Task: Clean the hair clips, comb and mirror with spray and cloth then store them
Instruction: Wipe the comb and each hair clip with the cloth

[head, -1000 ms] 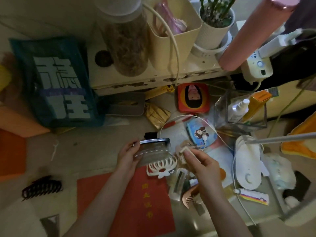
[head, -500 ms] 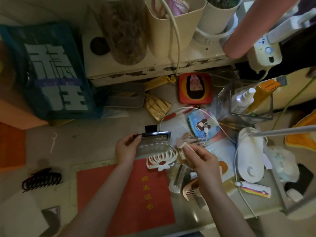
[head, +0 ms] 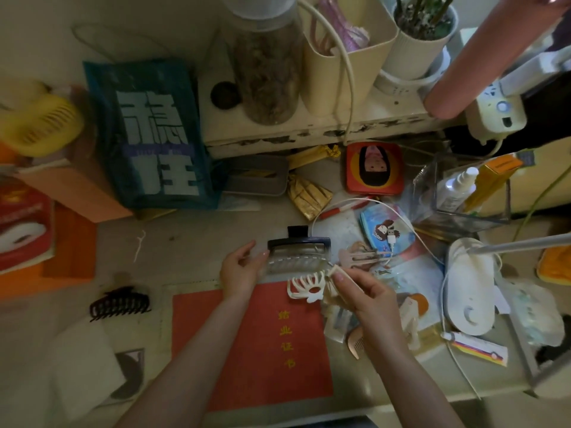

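Observation:
My left hand [head: 241,271] holds the left end of a rectangular clear hair clip with a dark frame [head: 298,256] just above the desk. My right hand [head: 363,293] pinches the handle of a cream flower-shaped claw clip [head: 306,287], which hangs just below the clear clip and touches it. A black claw clip [head: 119,304] lies alone at the left. A pink comb [head: 355,345] pokes out under my right wrist. Flat pink clips [head: 358,257] lie behind my right hand. A white spray bottle [head: 454,188] stands in a clear box [head: 494,222]. White cloth [head: 83,362] lies at the lower left.
A red booklet [head: 256,344] lies under my forearms. A white lamp base [head: 469,285] and a charging cable [head: 392,239] crowd the right. A blue bag [head: 151,134], a grey tin [head: 256,176] and a raised shelf with a jar [head: 265,66] stand behind.
Both hands keep their hold on the two clips and stay almost where they were. The cream clip has come a little closer under the clear clip. My head's view has shifted.

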The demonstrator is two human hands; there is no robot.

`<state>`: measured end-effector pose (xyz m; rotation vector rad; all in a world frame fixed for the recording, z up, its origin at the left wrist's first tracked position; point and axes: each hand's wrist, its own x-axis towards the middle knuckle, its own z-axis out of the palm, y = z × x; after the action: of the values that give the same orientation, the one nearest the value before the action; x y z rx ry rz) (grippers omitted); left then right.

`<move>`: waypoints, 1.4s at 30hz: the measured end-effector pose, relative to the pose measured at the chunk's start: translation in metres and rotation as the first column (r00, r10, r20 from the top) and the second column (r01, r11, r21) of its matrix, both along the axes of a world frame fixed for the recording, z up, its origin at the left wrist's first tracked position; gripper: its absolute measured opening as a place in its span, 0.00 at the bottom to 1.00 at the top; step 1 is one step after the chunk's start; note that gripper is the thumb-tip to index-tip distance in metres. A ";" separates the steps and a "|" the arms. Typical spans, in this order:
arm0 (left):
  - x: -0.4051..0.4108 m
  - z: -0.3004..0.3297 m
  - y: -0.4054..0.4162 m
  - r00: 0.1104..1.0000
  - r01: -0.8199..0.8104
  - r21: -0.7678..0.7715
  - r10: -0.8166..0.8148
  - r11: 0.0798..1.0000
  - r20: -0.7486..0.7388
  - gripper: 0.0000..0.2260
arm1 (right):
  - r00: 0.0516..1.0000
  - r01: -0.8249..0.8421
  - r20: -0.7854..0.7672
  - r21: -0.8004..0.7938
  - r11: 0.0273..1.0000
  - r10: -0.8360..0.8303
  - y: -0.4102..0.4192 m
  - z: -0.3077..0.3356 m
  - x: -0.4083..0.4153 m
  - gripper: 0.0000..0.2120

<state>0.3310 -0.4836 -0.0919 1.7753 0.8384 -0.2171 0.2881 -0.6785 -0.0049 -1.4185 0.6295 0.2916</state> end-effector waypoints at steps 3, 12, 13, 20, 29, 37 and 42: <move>-0.017 0.014 0.023 1.000 0.020 0.036 -0.021 0.999 0.017 0.19 | 1.000 -0.031 0.003 0.019 0.999 0.031 0.014 0.006 -0.002 0.07; -0.078 0.041 0.138 0.998 -0.045 0.117 0.038 0.992 0.056 0.15 | 0.978 -0.202 0.059 -0.008 0.979 0.202 0.093 0.031 -0.015 0.03; -0.084 0.040 0.154 0.997 -0.051 0.129 0.044 0.990 0.056 0.16 | 0.977 -0.203 0.063 -0.013 0.979 0.203 0.104 0.031 -0.018 0.03; -0.096 0.021 0.252 0.996 0.033 0.195 -0.049 0.980 0.078 0.13 | 0.994 -0.109 0.020 -0.020 0.994 0.110 0.193 0.018 -0.049 0.04; -0.089 0.007 0.308 0.964 0.249 0.082 -0.255 0.965 0.073 0.08 | 0.986 0.137 -0.085 -0.057 0.989 -0.141 0.279 0.009 -0.100 0.04; -0.080 -0.001 0.314 0.963 0.268 0.017 -0.268 0.963 0.039 0.04 | 0.987 0.111 -0.109 -0.055 0.992 -0.117 0.306 0.010 -0.121 0.04; -0.079 0.000 0.314 0.971 0.238 -0.032 -0.237 0.971 0.040 0.05 | 0.989 0.085 -0.116 -0.073 0.994 -0.093 0.310 0.008 -0.120 0.04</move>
<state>0.2521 -0.1692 -0.0922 1.8389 0.5912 -0.3540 0.1680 -0.3681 0.0030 -1.4413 0.8048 0.2881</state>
